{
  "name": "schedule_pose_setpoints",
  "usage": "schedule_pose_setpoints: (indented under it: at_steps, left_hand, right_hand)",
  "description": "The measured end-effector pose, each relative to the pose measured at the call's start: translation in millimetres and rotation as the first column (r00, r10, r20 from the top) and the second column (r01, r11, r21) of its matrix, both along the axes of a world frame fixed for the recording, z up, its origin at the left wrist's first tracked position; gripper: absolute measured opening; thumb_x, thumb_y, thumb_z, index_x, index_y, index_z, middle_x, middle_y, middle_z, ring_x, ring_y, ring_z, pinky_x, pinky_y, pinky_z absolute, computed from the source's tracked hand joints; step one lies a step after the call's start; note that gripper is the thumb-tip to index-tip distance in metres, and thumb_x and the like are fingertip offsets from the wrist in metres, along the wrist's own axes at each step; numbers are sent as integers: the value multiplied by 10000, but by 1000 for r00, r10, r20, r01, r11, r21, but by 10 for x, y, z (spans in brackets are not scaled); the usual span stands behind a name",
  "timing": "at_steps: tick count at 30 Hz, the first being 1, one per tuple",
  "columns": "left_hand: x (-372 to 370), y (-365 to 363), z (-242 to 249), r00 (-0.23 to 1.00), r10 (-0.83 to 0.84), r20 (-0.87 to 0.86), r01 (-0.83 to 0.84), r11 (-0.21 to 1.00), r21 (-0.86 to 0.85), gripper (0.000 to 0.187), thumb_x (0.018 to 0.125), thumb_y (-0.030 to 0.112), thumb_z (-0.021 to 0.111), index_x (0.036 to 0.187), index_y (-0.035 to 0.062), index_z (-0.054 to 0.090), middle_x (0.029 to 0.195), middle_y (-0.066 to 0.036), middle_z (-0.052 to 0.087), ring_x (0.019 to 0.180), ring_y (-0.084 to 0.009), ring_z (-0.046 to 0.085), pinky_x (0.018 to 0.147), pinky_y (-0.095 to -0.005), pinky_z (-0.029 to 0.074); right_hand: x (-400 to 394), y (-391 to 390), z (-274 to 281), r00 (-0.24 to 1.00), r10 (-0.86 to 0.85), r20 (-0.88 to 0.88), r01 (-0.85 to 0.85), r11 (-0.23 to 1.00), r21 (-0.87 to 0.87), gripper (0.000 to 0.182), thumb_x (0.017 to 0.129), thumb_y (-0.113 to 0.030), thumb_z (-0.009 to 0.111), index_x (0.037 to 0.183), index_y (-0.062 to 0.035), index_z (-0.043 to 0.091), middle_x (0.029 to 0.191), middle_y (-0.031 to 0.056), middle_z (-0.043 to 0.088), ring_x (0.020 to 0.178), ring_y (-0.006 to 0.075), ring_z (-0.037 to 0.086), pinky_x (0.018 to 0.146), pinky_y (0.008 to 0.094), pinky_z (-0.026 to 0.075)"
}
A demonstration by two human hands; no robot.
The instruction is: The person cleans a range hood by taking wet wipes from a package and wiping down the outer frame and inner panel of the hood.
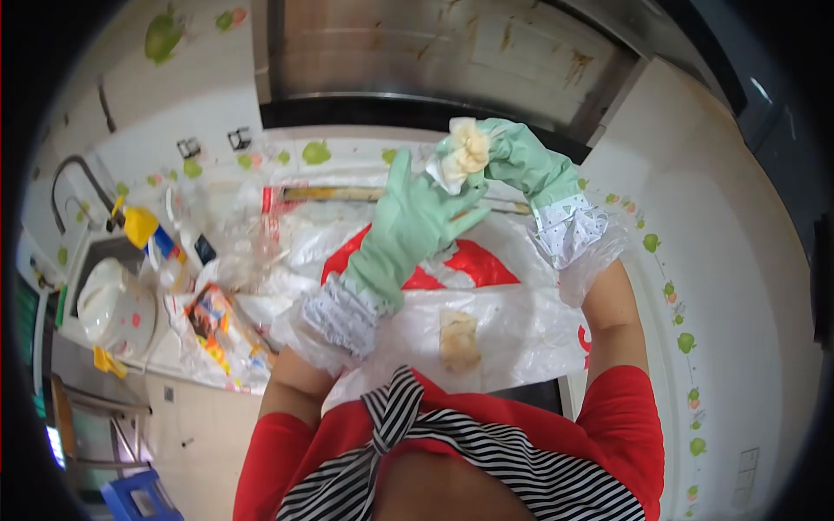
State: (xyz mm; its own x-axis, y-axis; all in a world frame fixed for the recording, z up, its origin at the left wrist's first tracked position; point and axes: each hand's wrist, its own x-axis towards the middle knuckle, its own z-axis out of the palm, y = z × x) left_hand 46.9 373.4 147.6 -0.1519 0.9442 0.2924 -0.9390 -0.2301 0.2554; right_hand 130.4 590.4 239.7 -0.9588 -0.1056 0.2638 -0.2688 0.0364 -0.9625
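Both my hands wear long green rubber gloves with patterned cuffs and clear plastic over the wrists. My right hand (514,154) is bent around a crumpled cream-and-white cloth (467,149), raised in front of the stained metal panel (373,61). Fingers spread, my left hand (407,213) reaches up beside it, its fingertips close under the cloth. Below them, white plastic sheeting (521,321) with red print covers the counter. On that sheeting lies a folded, brown-stained beige cloth (459,340).
At the left are a yellow-topped spray bottle (142,227), a white lidded container (106,300) by the sink, and a colourful package (217,326). A long brownish strip (334,194) lies along the back of the counter. A blue stool (139,495) stands on the floor.
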Motion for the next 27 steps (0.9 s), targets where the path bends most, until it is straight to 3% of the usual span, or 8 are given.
schedule_pose_setpoints:
  at_steps: [3, 7, 11, 15, 18, 21, 24, 27]
  left_hand:
    - [-19, -86, -42, 999, 5, 54, -7, 1000, 29, 601, 1055, 431, 529, 1438, -30, 489, 1376, -226, 585, 1230, -369, 610, 1080, -503, 508]
    - [15, -293, -121, 993, 120, -6, -119, 992, 47, 421, 1091, 197, 510, 1436, -43, 484, 1359, -212, 581, 1239, -350, 606, 1090, -465, 531]
    - [15, -358, -345, 928, 357, -110, -359, 933, -2, 404, 1090, 156, 512, 1447, -32, 488, 1412, -158, 568, 1280, -290, 593, 1118, -427, 520]
    - [-23, -487, -279, 902, 428, -58, -432, 897, -90, 383, 1075, 160, 551, 1402, -37, 525, 1344, -170, 594, 1209, -295, 629, 1070, -422, 560]
    - [-108, -519, -285, 910, 414, 17, -411, 906, -101, 401, 1073, 154, 561, 1420, -42, 513, 1355, -177, 586, 1207, -294, 631, 1073, -412, 561]
    - [-141, -488, -371, 893, 449, 40, -449, 893, 0, 400, 1074, 130, 554, 1426, -53, 503, 1366, -194, 573, 1209, -296, 633, 1085, -407, 559]
    - [-208, -481, -435, 904, 409, 124, -417, 907, 51, 401, 1075, 113, 547, 1430, -65, 493, 1380, -203, 560, 1216, -292, 630, 1101, -402, 550]
    - [-238, -465, -458, 904, 405, 141, -410, 912, 8, 411, 1073, 108, 549, 1436, -75, 487, 1393, -194, 557, 1222, -279, 626, 1104, -392, 548]
  right_hand:
    - [66, -403, -31, 949, -301, 90, 242, 883, 403, 209, 941, 6, 641, 1131, 66, 705, 1160, 156, 710, 1002, 210, 694, 895, 325, 583]
    - [-23, -634, -118, 877, -418, 237, 288, 852, 437, 146, 919, -20, 675, 1035, 52, 726, 988, 82, 740, 913, 178, 691, 759, 317, 556]
    - [-83, -1145, -162, 884, -397, -247, 343, 191, 920, 213, 859, -107, 721, 1052, -17, 735, 978, 174, 743, 850, 323, 714, 752, 401, 546]
    - [-130, -1505, -163, 829, -497, -256, 363, 131, 922, 246, 885, -138, 684, 1106, -40, 729, 1064, 181, 736, 982, 373, 700, 867, 426, 536]
    - [-80, -1608, -116, 838, -487, -245, 444, 351, 824, 303, 906, -130, 662, 1194, -50, 713, 1151, 177, 726, 1049, 339, 700, 920, 391, 533]
    - [-147, -1384, -168, 883, -450, -132, 368, 489, 791, 382, 978, -157, 698, 1337, -39, 644, 1182, 66, 728, 1001, 189, 697, 895, 311, 544]
    - [23, -1528, 50, 822, -552, -141, 467, 510, 722, 382, 998, -159, 683, 1350, -20, 630, 1211, 37, 720, 977, 121, 679, 872, 270, 546]
    - [102, -1697, 148, 794, -608, 14, 506, 673, 539, 363, 1000, -145, 675, 1348, -46, 643, 1221, 40, 721, 955, 118, 679, 853, 274, 549]
